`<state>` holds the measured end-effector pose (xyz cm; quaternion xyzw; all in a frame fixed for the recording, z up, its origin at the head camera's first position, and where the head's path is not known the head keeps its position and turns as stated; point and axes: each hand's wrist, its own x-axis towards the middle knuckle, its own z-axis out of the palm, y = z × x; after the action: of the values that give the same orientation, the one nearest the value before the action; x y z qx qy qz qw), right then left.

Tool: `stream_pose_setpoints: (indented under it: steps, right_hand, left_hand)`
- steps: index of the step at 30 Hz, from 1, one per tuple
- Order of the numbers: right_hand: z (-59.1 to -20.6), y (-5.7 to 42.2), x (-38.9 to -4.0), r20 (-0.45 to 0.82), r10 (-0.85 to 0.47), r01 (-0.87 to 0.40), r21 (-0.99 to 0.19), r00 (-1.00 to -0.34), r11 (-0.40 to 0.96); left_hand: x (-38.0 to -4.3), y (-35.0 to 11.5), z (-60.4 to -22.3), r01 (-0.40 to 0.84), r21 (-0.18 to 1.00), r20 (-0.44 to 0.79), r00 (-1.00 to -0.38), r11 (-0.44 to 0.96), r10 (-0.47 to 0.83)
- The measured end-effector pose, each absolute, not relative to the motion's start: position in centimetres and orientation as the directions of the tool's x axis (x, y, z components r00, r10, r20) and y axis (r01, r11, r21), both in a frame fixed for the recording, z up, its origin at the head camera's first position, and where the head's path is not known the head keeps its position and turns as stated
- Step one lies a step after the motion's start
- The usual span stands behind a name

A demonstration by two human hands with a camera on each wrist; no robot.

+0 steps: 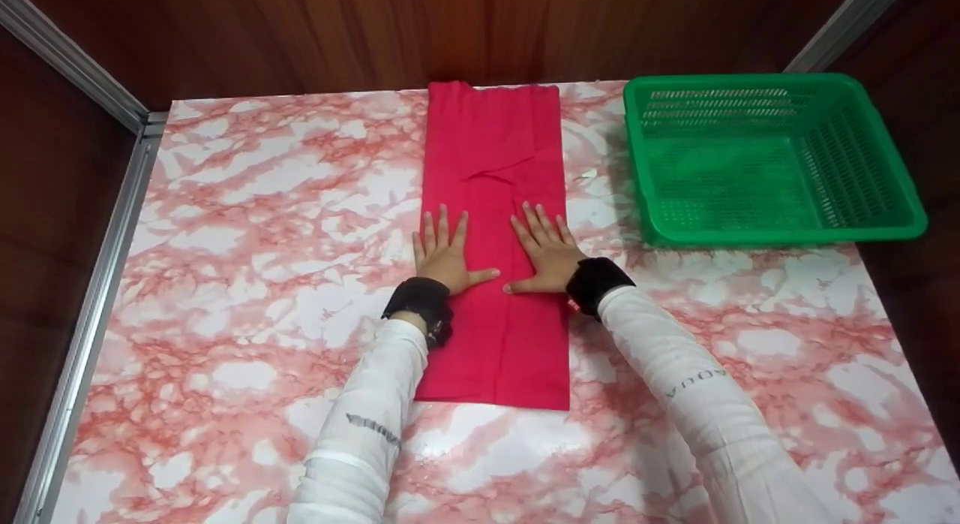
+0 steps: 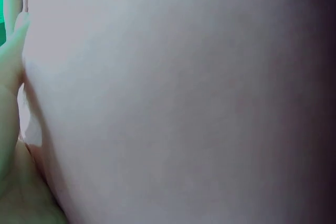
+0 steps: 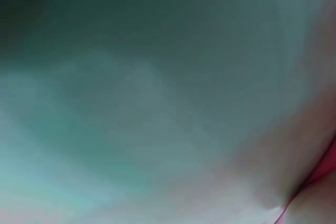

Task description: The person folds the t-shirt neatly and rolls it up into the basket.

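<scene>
A long strip of folded red cloth [image 1: 495, 344] lies lengthwise on the table, with creases in its upper half. My left hand [image 1: 444, 263] rests on its left edge, fingers straight and spread, thumb pointing inward. On the right edge lies my right hand [image 1: 550, 260], also flat with spread fingers. The two thumbs point toward each other with a small gap between. In the left wrist view, part of the left hand [image 2: 9, 114] shows at the left border; a pale blur fills the rest. The right wrist view is mostly blurred, with a bit of red cloth [image 3: 325, 162] at its right edge.
A green plastic basket [image 1: 776, 235] with slotted walls stands at the back right. The table [image 1: 247, 299] has a red-and-white marbled top. Brown panels [image 1: 300, 36] with metal framing [image 1: 90, 314] rise behind and at both sides. A small pale scrap [image 1: 589, 174] lies right of the cloth.
</scene>
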<state>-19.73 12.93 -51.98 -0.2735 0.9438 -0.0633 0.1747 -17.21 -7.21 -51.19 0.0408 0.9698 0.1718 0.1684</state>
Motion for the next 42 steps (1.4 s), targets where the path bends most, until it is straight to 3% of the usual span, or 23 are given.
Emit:
stream_pose_setpoints:
  steps: [30, 42]
  right_hand:
    - [-51.8, 14.6, -21.6, -0.255, -0.627, -0.587, -0.220, -0.736, 0.779]
    - [-51.4, 14.8, -17.2, -0.180, -0.554, -0.543, -0.109, -0.813, 0.833]
  left_hand:
    - [-17.8, -5.4, -51.9, -0.047, 0.343, -0.317, -0.946, 0.938, 0.068]
    - [-17.2, -5.3, -51.1, -0.007, 0.343, -0.310, -0.945, 0.939, 0.106]
